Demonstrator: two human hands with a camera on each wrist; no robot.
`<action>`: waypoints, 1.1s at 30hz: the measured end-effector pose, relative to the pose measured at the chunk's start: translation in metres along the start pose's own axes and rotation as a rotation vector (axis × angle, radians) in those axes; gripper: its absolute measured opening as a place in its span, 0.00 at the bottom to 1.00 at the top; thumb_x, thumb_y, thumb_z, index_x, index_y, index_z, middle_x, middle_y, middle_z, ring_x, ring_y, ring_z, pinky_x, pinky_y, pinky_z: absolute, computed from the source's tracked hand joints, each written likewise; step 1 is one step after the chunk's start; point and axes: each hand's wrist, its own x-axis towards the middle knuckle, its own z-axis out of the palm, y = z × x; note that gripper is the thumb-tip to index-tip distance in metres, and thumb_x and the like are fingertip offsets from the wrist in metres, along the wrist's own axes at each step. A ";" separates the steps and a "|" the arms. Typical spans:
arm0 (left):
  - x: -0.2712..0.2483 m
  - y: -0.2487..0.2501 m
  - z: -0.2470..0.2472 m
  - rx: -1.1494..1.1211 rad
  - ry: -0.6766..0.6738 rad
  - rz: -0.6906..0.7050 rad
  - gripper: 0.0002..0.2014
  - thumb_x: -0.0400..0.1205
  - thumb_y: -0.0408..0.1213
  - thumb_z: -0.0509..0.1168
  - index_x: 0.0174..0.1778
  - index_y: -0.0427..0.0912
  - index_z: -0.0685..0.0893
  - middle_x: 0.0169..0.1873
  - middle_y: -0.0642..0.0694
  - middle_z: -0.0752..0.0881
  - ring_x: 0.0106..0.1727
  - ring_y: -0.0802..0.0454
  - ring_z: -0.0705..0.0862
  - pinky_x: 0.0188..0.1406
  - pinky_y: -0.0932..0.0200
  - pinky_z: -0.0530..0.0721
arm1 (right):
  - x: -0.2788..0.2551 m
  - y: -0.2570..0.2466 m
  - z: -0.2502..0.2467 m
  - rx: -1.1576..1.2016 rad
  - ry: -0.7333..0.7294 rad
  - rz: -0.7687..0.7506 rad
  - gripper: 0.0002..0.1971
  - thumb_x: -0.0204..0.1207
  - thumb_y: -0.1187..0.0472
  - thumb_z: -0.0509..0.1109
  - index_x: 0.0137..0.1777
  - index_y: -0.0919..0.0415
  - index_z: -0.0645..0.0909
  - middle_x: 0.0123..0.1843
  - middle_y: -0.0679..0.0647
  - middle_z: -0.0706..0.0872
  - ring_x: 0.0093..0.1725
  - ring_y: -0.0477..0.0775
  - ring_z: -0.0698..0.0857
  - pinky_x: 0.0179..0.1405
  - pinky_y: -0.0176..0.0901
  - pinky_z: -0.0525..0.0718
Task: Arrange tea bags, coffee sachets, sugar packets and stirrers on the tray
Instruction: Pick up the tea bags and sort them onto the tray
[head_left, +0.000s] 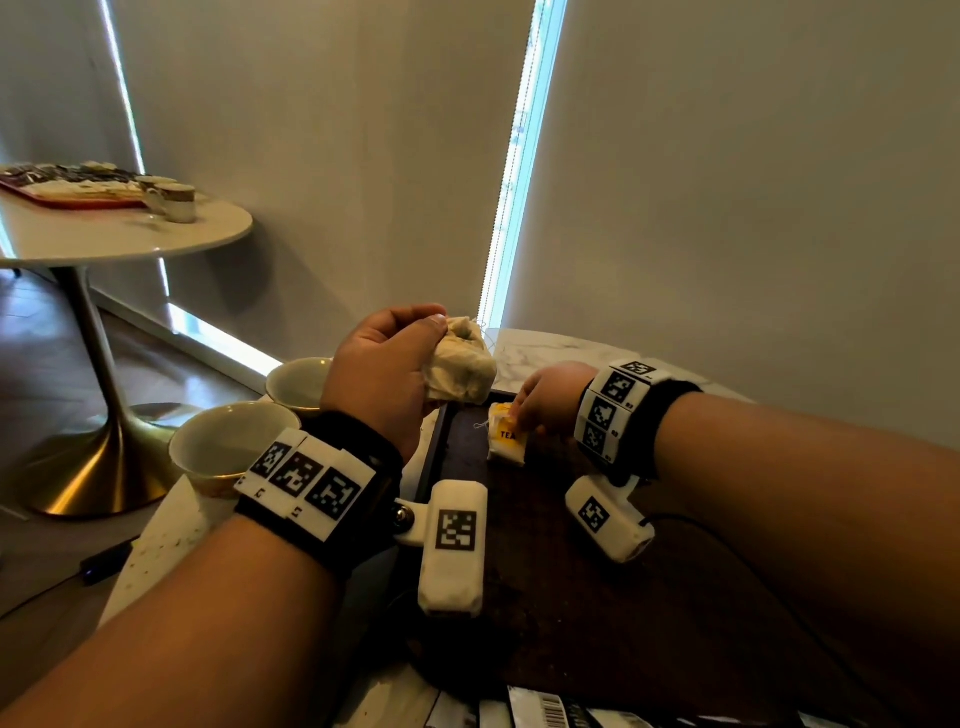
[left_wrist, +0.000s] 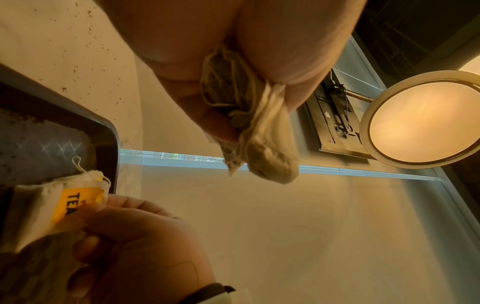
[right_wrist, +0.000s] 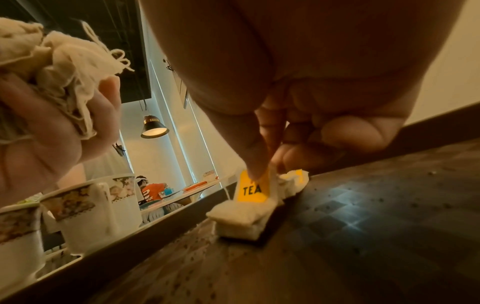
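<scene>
1. The tray (head_left: 597, 613) is dark with a raised rim and sits on a pale speckled table (head_left: 171, 540). On its floor, near the far left corner, lies a small stack of tea bags (head_left: 506, 439), the top one with a yellow tag reading "TEA".
2. Two cups (head_left: 223, 447) stand on the table just left of the tray, one behind the other. They have floral bands, and I can't tell what is in them.
3. The left hand (head_left: 384, 374) is raised above the tray's far left corner. Its fingers and thumb are curled tight round a bundle (head_left: 460, 366) of loose cream tea bags and tangled strings.
4. The right hand (head_left: 550, 397) reaches down to the stack on the tray. Thumb and forefinger pinch the yellow tag (right_wrist: 253, 189), and the other fingers are curled in.
5. Some packets (head_left: 540, 709) with a barcode lie at the near edge of the tray; whether they are on it or just beside it I cannot tell.
</scene>
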 end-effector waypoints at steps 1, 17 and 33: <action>0.000 0.000 0.000 -0.005 -0.001 -0.003 0.04 0.84 0.32 0.70 0.52 0.45 0.87 0.56 0.36 0.89 0.56 0.37 0.91 0.48 0.43 0.91 | 0.002 0.000 0.001 0.005 -0.001 -0.006 0.15 0.74 0.57 0.77 0.59 0.59 0.89 0.56 0.55 0.91 0.57 0.55 0.89 0.61 0.48 0.87; 0.002 -0.003 0.000 -0.015 -0.017 -0.006 0.04 0.84 0.32 0.69 0.52 0.44 0.87 0.55 0.34 0.89 0.55 0.35 0.91 0.45 0.45 0.90 | -0.025 -0.008 0.004 -0.238 -0.076 -0.269 0.16 0.79 0.49 0.72 0.64 0.52 0.88 0.58 0.47 0.89 0.56 0.47 0.84 0.51 0.38 0.76; -0.002 -0.002 0.002 0.082 -0.020 -0.026 0.06 0.84 0.35 0.70 0.55 0.46 0.86 0.56 0.38 0.88 0.57 0.37 0.90 0.54 0.35 0.90 | -0.045 -0.014 -0.037 0.885 0.078 -0.465 0.31 0.64 0.38 0.79 0.58 0.60 0.80 0.45 0.56 0.84 0.39 0.53 0.85 0.34 0.45 0.83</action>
